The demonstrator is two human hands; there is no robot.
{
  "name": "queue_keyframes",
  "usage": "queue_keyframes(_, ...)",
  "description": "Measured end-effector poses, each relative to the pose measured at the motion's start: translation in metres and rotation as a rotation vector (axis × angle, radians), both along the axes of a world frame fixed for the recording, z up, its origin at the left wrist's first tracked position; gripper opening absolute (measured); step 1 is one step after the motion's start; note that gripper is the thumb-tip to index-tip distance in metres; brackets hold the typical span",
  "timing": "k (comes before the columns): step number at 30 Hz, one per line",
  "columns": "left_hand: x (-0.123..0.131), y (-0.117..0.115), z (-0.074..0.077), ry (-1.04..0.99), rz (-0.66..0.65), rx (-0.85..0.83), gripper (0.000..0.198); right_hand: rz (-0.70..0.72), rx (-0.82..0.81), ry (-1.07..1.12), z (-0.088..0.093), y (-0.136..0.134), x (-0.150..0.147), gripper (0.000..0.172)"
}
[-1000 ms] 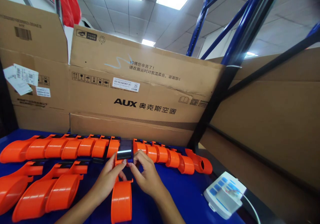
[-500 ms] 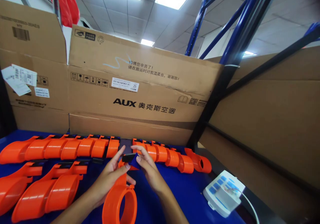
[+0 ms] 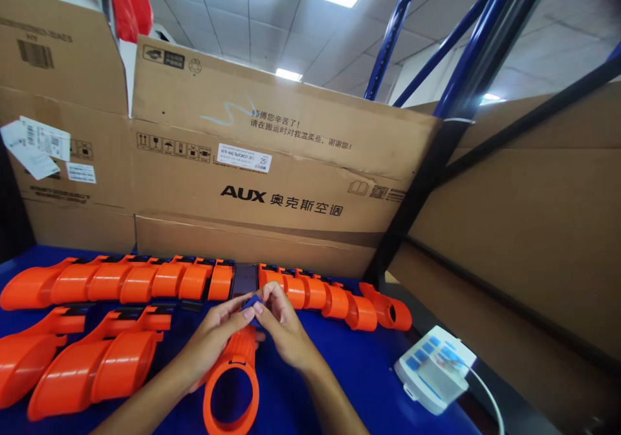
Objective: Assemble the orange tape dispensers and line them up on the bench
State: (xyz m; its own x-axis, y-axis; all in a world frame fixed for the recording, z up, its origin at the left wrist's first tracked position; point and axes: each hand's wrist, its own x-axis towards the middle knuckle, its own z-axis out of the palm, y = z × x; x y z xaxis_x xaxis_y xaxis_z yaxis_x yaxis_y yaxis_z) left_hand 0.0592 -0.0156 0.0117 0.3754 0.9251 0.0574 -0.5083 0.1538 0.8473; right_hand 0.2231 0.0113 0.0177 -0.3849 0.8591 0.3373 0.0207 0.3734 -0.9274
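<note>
Low in the centre, an orange plastic piece with a round ring end (image 3: 231,393) hangs toward me, its ring opening facing me. My left hand (image 3: 220,331) is closed around its upper, narrow end, thumb on top. A small dark blue strip (image 3: 252,302) shows between both thumbs at that end; its exact form is partly covered by fingers. My right hand (image 3: 281,325) pinches this blue strip from the other side, fingers bent. Directly behind the hands, a dark flat rectangular object (image 3: 244,280) lies on the blue surface (image 3: 310,383).
Several similar orange pieces stand in a back row (image 3: 136,283) and at front left (image 3: 72,377), with black or blue parts on their ends. A white multi-socket power strip (image 3: 434,370) with a cable lies right. Cardboard (image 3: 272,163) and a dark rack post (image 3: 412,209) bound the surface.
The orange piece has turned so its ring faces me more. The blue strip now lies lower and flatter between the thumbs, and my hands have come closer together.
</note>
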Motion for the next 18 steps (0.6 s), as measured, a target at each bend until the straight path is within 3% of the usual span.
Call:
queue_keyframes(6,-0.009,0.012,-0.006,-0.106,0.050,-0.132,0.056,-0.072,-0.042,-0.268,0.002,0.005,0.012,0.040)
queue_keyframes(13,-0.020,0.019,-0.007,-0.145,0.050,-0.165,0.065,0.128,-0.176,-0.639,-0.006,-0.006,0.024,0.024)
queue_keyframes(18,-0.021,0.019,-0.010,-0.152,0.034,-0.183,0.068,0.076,-0.208,-0.658,-0.010,-0.001,0.017,0.013)
